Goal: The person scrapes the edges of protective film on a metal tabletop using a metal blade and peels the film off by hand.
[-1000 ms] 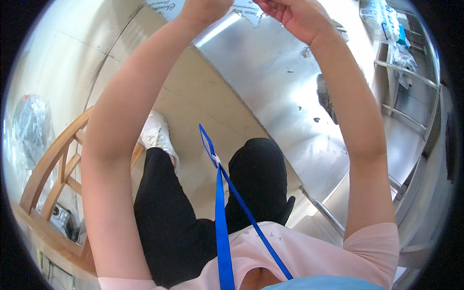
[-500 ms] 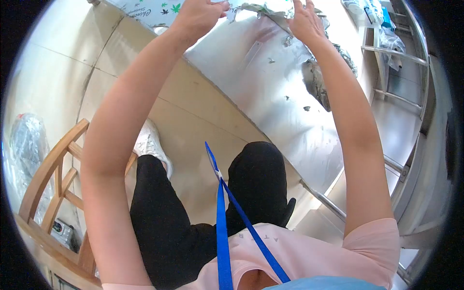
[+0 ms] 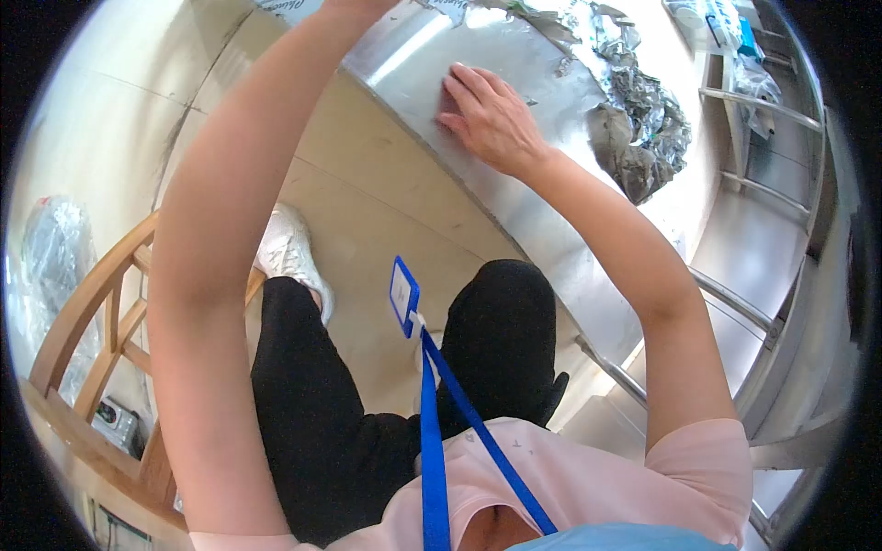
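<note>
My right hand (image 3: 491, 115) lies palm down over the shiny metal tabletop (image 3: 542, 220), close to its left edge, fingers stretched out and slightly bent. Nothing shows in it; part of the palm side is hidden. Most of my left hand (image 3: 366, 5) is cut off by the top of the view, beside a white printed sheet (image 3: 445, 7), so its fingers are out of sight. Right of my right hand sits a heap of crumpled grey, foil-like scraps (image 3: 638, 124), with torn bits along its near side.
A wooden chair (image 3: 87, 303) stands at the left, with clear plastic wrapping (image 3: 57, 266) behind it. Metal rails (image 3: 763, 106) and a plastic bag (image 3: 755, 87) are on the right. A blue lanyard (image 3: 432, 441) with a badge (image 3: 402, 296) hangs before me.
My right hand has come down and left across the metal top, from the scraps toward the edge. My left hand has moved up, mostly out of view. The badge has swung round.
</note>
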A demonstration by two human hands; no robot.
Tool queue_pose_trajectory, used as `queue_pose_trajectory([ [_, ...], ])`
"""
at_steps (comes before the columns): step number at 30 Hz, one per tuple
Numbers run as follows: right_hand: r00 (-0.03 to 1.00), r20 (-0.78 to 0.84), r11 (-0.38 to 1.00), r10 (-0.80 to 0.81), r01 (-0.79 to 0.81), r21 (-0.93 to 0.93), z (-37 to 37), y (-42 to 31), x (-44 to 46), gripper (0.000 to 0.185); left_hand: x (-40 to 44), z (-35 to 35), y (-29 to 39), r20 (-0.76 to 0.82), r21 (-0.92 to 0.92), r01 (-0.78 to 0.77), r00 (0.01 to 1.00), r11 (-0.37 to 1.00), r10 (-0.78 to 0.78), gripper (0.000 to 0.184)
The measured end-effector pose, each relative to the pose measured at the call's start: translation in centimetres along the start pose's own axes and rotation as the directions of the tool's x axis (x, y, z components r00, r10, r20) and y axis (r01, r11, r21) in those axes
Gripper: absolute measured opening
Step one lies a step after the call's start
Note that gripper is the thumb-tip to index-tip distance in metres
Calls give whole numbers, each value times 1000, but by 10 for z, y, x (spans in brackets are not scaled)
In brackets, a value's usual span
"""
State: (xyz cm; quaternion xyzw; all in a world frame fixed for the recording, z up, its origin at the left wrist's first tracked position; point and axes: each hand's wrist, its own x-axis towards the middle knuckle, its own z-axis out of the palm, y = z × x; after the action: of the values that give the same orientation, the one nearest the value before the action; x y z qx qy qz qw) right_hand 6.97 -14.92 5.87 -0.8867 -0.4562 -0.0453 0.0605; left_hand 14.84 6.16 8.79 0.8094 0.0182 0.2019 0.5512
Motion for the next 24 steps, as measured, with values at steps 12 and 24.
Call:
queue_pose_trajectory([
  [12, 986, -166, 998, 32, -24, 50, 30, -20, 15, 39, -101, -48, -72, -133, -285, 523, 808, 803, -574, 27],
  [24, 985, -147, 983, 96, -70, 172, 22, -20, -30, 36, -131, -35, -75, 324, -632, 655, 709, 415, -626, 19],
])
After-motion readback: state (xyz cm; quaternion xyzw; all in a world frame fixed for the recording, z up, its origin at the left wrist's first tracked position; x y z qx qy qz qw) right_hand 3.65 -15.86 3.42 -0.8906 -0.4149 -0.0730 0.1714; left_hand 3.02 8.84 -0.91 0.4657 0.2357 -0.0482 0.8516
